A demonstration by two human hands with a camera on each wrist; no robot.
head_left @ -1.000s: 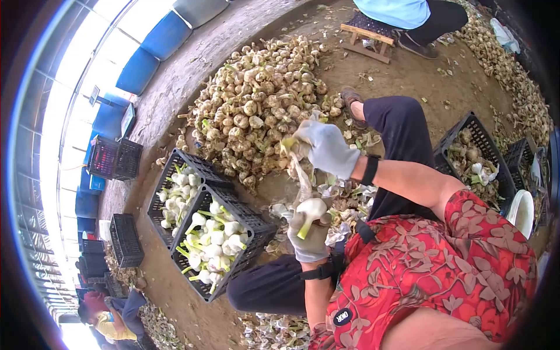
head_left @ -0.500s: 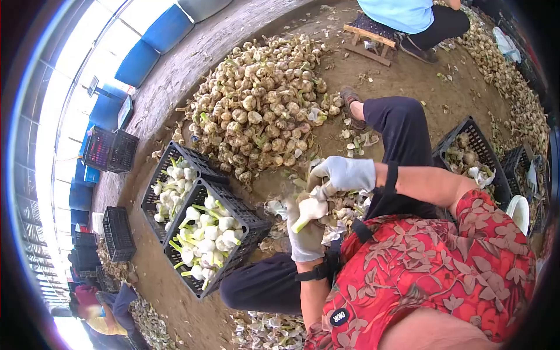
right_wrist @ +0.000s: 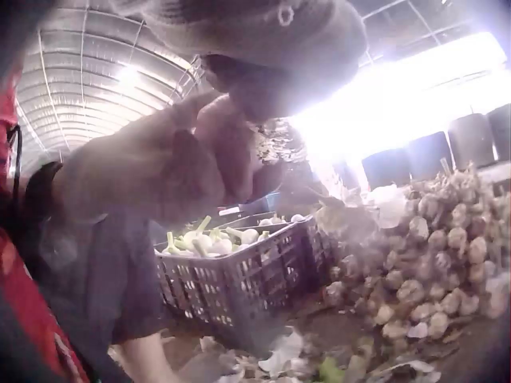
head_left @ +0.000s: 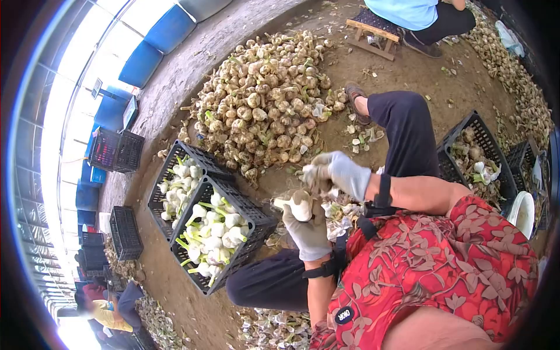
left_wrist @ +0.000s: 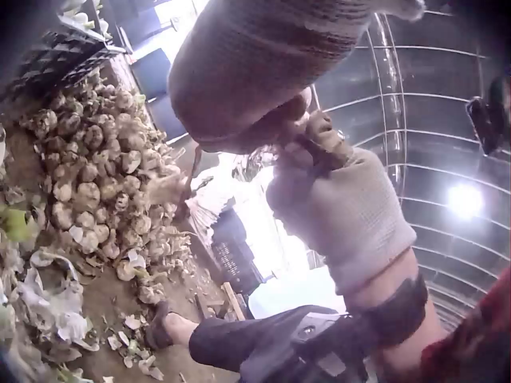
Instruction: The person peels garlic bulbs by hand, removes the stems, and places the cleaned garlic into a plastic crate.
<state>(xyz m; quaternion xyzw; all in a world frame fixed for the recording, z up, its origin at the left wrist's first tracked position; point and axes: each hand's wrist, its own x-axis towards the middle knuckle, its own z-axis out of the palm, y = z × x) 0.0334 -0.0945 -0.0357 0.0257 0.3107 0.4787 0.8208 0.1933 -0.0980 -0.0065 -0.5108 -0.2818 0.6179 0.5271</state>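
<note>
In the head view my gloved left hand (head_left: 312, 236) holds a whitish garlic bulb (head_left: 300, 205), its pale cut stalk pointing left. My gloved right hand (head_left: 345, 174) is just above and to the right of the bulb, its fingers curled and pinching a dull brownish scrap of garlic skin. The left wrist view shows this right hand (left_wrist: 343, 207) with dirty fingertips, close beside the left hand (left_wrist: 255, 72). In the right wrist view the two hands overlap, dark and blurred, so the bulb is hidden there.
A heap of unpeeled garlic (head_left: 262, 105) lies ahead. Beside my left knee a black crate (head_left: 251, 239) holds clean bulbs, with a second crate (head_left: 160, 207) behind it. Another crate (head_left: 481, 157) is at the right. Loose skins (head_left: 344, 216) litter the ground. A person (head_left: 408, 17) sits beyond.
Earlier the right hand pulled a long strip of skin up from the bulb, then came back down close to it. The bulb's stalk has turned from pointing down to pointing left.
</note>
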